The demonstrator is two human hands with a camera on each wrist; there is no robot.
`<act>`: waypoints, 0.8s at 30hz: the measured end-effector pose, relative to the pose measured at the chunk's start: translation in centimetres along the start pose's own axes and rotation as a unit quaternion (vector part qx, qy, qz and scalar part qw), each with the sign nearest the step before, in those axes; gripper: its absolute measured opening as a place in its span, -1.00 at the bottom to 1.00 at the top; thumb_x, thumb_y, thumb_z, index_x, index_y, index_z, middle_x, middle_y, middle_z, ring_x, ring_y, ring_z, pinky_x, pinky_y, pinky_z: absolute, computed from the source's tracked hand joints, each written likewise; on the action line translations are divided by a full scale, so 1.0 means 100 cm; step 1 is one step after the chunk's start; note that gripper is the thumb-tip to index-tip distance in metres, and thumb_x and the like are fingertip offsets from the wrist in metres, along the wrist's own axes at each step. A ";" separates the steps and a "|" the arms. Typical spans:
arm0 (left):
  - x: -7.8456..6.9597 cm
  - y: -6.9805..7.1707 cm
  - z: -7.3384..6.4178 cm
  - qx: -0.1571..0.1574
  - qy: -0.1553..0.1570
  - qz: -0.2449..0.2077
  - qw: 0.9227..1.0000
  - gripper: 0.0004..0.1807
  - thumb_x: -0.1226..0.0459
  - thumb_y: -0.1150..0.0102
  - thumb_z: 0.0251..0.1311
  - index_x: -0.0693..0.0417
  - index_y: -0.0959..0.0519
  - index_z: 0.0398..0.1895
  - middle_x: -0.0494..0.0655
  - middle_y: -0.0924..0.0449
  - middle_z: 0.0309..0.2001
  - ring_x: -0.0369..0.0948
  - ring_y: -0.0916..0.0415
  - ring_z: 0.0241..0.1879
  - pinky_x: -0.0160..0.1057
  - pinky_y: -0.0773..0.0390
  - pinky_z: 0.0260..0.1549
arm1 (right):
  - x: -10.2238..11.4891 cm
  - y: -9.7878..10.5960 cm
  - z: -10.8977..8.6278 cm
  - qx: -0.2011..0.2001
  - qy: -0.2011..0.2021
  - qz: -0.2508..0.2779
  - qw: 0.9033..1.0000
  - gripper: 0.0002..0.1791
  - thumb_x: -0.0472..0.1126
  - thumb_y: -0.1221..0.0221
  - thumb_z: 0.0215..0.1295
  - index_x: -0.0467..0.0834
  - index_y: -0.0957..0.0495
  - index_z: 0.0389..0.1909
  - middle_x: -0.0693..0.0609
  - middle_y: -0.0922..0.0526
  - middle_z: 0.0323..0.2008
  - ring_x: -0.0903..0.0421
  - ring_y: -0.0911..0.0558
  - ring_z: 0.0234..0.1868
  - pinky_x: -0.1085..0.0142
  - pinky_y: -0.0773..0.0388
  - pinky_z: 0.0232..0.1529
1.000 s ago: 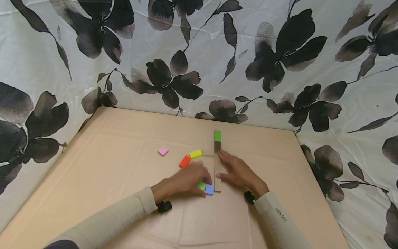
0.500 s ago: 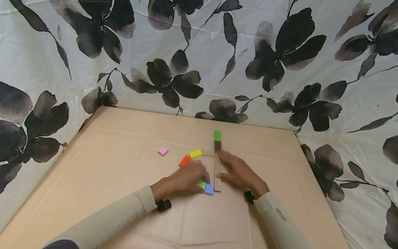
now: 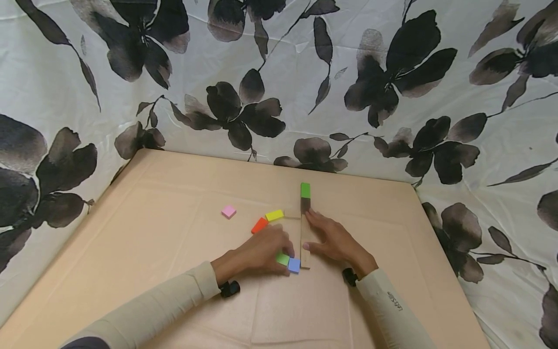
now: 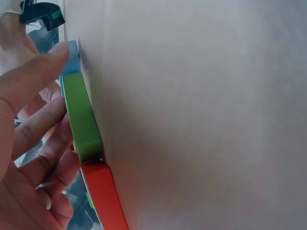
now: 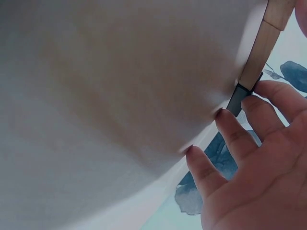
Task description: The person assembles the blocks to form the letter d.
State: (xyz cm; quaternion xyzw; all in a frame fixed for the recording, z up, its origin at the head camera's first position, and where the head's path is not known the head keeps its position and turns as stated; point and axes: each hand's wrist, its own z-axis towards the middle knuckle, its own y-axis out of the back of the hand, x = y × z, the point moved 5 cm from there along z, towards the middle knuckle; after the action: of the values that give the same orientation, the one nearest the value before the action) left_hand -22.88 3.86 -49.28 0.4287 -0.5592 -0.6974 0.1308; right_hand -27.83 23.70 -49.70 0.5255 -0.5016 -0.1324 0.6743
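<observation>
In the head view my left hand (image 3: 266, 248) pinches a light green block (image 3: 283, 259) beside a blue block (image 3: 294, 265). The left wrist view shows fingertips at one long side of this green block (image 4: 82, 117), the thumb tip overlapping the blue block (image 4: 74, 55), and a red block (image 4: 106, 194) at the other end. My right hand (image 3: 335, 238) lies along the right side of a straight row of plain wooden blocks (image 3: 305, 259). Its fingertips touch the row near a dark block (image 3: 305, 205), which ends in a bright green block (image 3: 305, 190).
A red block (image 3: 259, 225) and a yellow block (image 3: 274, 215) curve towards a thin wooden piece (image 3: 292, 217) joining the row. Apart on the left lies a pink block (image 3: 228, 212). The tan tabletop (image 3: 174, 194) ends at a floral cloth (image 3: 305, 97) behind.
My left thumb drew back slightly from the blue block, then came forward again. The green block shifted a little against the blue one. The right hand stayed still.
</observation>
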 end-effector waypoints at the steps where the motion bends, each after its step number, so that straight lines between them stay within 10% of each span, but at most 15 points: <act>1: 0.000 0.000 0.000 -0.001 0.002 0.001 1.000 -0.62 -0.06 -0.64 0.04 -0.18 -0.84 -0.09 -0.37 -0.64 -0.31 -0.32 -0.36 -0.22 -0.36 -0.39 -0.23 | 0.000 0.000 0.000 0.001 -0.001 0.001 1.000 0.04 0.12 -0.43 0.33 -0.15 -0.14 0.68 -0.13 -0.08 0.71 -0.24 -0.14 0.69 -0.22 -0.19 0.59; 24: 0.003 0.009 0.003 -0.007 0.003 -0.005 1.000 -0.62 -0.05 -0.61 0.10 -0.15 -0.82 -0.07 -0.34 -0.69 -0.22 -0.32 -0.43 -0.14 -0.31 -0.49 -0.10 | -0.001 0.001 0.000 0.001 -0.003 0.005 1.000 0.03 0.10 -0.45 0.32 -0.13 -0.16 0.67 -0.10 -0.08 0.71 -0.21 -0.14 0.70 -0.20 -0.18 0.60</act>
State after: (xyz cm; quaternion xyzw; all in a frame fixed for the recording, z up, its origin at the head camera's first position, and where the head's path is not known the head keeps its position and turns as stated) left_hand -23.57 3.57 -48.58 0.4326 -0.5516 -0.7008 0.1318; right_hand -27.88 23.76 -49.67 0.5233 -0.5061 -0.1298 0.6731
